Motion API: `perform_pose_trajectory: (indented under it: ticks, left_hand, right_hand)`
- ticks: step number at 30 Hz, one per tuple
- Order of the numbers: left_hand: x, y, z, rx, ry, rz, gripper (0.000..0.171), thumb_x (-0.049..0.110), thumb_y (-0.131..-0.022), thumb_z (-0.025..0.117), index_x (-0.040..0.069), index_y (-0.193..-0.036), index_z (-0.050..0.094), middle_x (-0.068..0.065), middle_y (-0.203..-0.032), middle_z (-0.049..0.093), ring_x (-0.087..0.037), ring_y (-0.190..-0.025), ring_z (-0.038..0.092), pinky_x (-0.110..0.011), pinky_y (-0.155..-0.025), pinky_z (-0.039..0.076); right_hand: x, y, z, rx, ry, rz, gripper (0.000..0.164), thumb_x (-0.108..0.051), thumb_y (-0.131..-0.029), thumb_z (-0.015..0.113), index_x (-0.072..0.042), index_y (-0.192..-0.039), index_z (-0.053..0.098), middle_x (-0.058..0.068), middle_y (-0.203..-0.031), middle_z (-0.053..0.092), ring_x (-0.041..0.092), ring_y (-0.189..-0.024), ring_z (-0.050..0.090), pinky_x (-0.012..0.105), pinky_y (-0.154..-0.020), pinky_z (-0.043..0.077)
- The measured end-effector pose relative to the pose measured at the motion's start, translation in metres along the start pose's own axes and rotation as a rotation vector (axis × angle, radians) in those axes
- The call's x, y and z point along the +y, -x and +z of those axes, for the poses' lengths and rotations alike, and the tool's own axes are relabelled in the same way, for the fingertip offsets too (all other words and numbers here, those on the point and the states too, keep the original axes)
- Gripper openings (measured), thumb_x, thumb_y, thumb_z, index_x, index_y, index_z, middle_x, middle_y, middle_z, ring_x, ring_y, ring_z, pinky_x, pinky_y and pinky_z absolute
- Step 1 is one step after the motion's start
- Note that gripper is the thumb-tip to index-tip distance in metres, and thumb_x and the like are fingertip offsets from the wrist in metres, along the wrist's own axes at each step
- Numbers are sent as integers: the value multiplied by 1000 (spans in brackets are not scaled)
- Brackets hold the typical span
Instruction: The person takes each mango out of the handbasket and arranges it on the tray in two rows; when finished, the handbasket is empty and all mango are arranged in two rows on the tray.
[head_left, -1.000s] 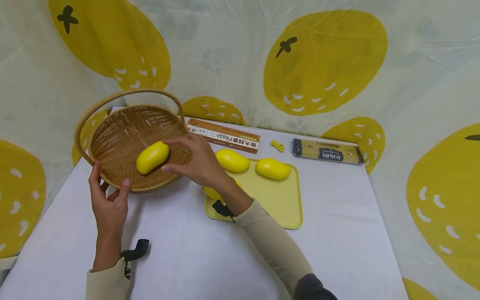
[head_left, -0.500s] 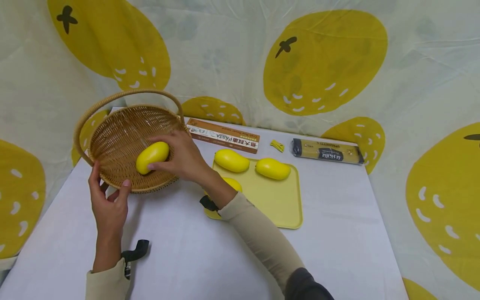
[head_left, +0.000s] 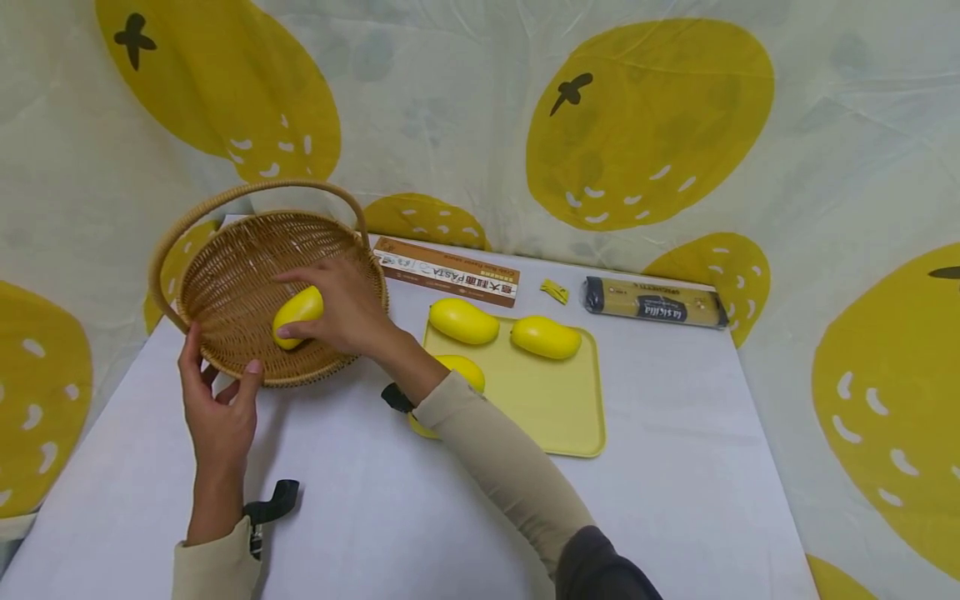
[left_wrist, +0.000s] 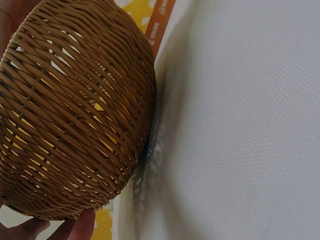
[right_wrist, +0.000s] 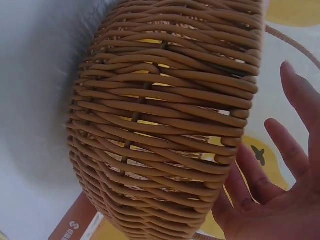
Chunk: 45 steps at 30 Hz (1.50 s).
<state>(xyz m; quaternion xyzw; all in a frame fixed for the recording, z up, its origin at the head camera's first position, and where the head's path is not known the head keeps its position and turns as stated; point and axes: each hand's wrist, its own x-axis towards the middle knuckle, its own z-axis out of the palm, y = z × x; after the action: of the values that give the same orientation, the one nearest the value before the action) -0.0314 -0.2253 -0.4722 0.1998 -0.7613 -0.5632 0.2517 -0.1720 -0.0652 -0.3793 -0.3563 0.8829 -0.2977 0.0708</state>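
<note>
In the head view, a round wicker basket (head_left: 225, 308) with an arched handle stands tilted at the left, its opening toward me. My left hand (head_left: 221, 412) grips its near left rim; in the left wrist view, fingers (left_wrist: 82, 225) touch the rim. Inside lies a yellow mango (head_left: 296, 315), partly covered by my right hand (head_left: 348, 308). The thumb crosses in front of the mango and the fingers reach over behind it. In the right wrist view that hand's fingers (right_wrist: 290, 150) are spread beside the woven wall, which hides any contact with the fruit.
A yellow tray (head_left: 540, 408) holds three mangoes (head_left: 546, 337), one partly behind my right forearm. Behind it lie a long pasta box (head_left: 450, 271), a small yellow packet (head_left: 555, 291) and a spaghetti pack (head_left: 656, 302). A patterned curtain (head_left: 450, 108) stands at the back.
My right hand has moved left and deeper into the basket, over the mango, covering more of it. The mango, the basket and my left hand have stayed almost where they were.
</note>
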Motion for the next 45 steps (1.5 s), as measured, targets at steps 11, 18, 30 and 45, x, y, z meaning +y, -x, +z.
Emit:
perform_pose_trajectory:
  ticks: [11, 18, 30, 45]
  left_hand:
    - [-3, -1, -1, -6, 26, 9, 81, 17, -102, 69, 34, -168, 26, 5, -172, 32, -26, -145, 43, -20, -97, 47]
    - [-1, 0, -1, -5, 5, 0, 81, 18, -102, 70, 35, -168, 25, 6, -172, 31, -26, -146, 44, -17, -97, 49]
    - [-2, 0, -1, -11, -9, -18, 82, 20, -102, 70, 37, -168, 24, 8, -173, 29, -27, -148, 42, -21, -99, 48]
    - [-1, 0, 0, -6, -7, -14, 82, 22, -102, 71, 37, -168, 25, 7, -173, 31, -27, -146, 44, -18, -97, 47]
  right_hand:
    - [7, -21, 5, -79, -43, -16, 69, -47, -86, 87, -31, -149, 63, -12, -150, 62, 10, -142, 50, 28, -123, 31]
    - [10, -31, 8, -133, -68, 33, 68, -44, -87, 88, -33, -149, 62, -15, -154, 59, 10, -147, 47, 30, -124, 34]
    - [15, -42, 21, -174, -118, 105, 66, -38, -81, 94, -32, -142, 68, -16, -150, 62, 8, -147, 47, 24, -123, 34]
    - [21, -58, 32, -189, -99, 213, 62, -30, -77, 96, -34, -134, 73, -17, -151, 61, 9, -148, 45, 25, -126, 31]
